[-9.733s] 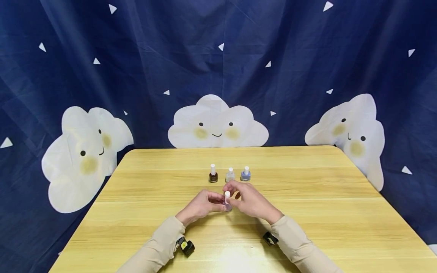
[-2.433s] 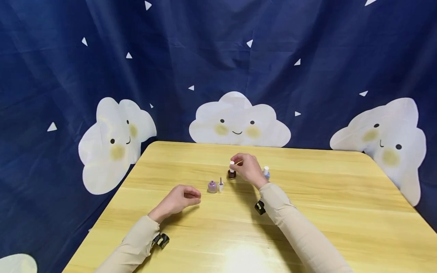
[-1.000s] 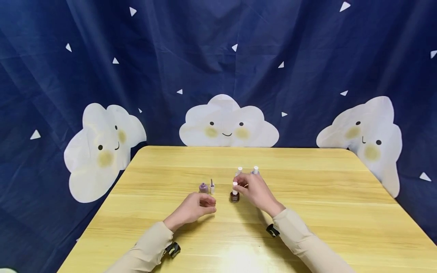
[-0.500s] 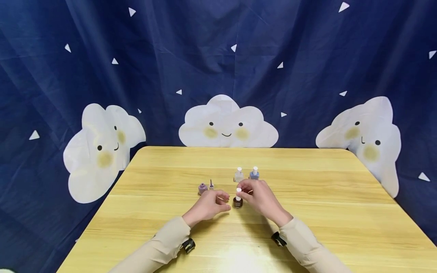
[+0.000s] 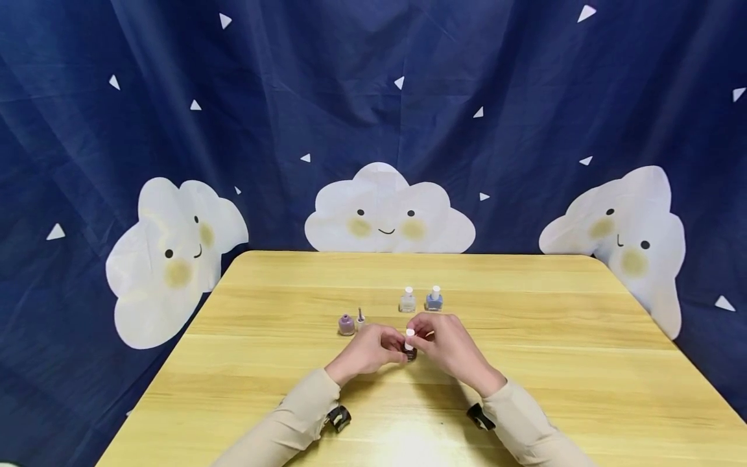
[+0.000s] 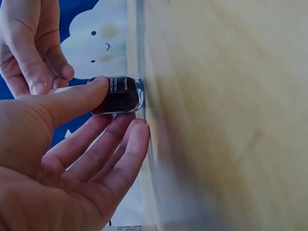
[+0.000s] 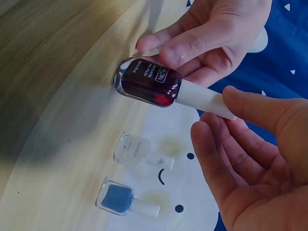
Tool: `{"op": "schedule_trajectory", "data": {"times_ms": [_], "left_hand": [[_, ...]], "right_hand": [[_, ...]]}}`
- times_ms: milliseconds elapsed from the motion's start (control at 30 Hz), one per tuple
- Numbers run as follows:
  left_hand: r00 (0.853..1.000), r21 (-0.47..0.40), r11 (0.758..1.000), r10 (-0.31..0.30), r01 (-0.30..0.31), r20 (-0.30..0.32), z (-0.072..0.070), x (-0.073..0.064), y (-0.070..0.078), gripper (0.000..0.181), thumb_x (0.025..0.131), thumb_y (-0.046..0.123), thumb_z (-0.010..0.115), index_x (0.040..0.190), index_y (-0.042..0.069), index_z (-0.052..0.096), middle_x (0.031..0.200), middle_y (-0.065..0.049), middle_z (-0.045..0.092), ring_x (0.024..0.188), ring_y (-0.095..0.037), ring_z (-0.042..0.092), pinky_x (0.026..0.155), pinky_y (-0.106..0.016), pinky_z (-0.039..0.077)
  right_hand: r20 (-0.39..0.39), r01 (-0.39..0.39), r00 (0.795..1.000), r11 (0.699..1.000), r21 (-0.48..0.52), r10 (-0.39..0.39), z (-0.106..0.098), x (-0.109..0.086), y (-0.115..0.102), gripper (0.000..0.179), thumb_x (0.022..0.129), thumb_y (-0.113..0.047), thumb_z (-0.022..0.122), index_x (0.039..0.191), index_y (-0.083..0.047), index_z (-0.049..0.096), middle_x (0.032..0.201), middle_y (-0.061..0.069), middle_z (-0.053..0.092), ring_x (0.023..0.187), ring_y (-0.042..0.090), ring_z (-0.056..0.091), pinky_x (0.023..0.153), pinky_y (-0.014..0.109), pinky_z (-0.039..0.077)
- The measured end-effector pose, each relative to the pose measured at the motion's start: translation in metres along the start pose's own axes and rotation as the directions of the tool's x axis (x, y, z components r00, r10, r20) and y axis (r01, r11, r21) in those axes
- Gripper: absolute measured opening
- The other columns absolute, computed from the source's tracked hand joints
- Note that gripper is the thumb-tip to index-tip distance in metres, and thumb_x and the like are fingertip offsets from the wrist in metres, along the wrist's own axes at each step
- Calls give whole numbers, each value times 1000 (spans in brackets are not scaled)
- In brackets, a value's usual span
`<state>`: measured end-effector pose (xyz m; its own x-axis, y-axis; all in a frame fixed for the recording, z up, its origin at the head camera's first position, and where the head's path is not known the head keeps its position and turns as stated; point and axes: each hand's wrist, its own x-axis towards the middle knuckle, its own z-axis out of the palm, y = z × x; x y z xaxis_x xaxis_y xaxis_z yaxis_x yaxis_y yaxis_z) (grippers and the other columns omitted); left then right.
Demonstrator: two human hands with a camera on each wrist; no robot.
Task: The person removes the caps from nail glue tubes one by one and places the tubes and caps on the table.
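Right grip [image 5: 452,344] pinched the white cap [image 7: 199,97] of one dark-red bottle [image 7: 147,83]; left grip [image 5: 367,350] clasped its body. One clear bottle [image 5: 407,303] and one blue bottle [image 5: 434,302] stood beyond.

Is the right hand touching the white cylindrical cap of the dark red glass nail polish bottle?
Touching. The right wrist view shows it: the right hand pinches the white cap near its top, with thumb against it.

Dark-red polish bottle [image 7: 147,83] | white cap [image 7: 199,97] on | upright | held between left hand [image 5: 369,350] and right hand [image 5: 454,344]
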<state>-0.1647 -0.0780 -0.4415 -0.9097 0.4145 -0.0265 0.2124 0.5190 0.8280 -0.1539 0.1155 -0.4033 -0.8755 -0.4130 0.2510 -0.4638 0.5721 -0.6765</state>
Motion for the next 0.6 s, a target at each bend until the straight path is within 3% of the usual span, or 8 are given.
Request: {"op": "schedule_trajectory", "data": {"times_ms": [300, 600], "left_hand": [[999, 55, 997, 46, -47, 18, 2, 1, 1, 16, 85, 16, 85, 100, 12, 79, 85, 4, 76, 76, -7, 67, 75, -23, 53], [999, 85, 995, 42, -43, 14, 1, 1, 3, 12, 84, 19, 85, 94, 16, 79, 86, 5, 78, 78, -6, 67, 80, -28, 52]], "right_hand": [[20, -29, 999, 1000, -1, 29, -1, -2, -2, 11, 88, -9, 80, 94, -10, 71, 84, -6, 73, 77, 6, 68, 71, 22, 56], [-7, -39, 999, 999, -10, 39, 2, -1, 3, 13, 88, -22, 82, 87, -16, 71, 77, -10, 70, 71, 3, 64, 68, 22, 53]]}}
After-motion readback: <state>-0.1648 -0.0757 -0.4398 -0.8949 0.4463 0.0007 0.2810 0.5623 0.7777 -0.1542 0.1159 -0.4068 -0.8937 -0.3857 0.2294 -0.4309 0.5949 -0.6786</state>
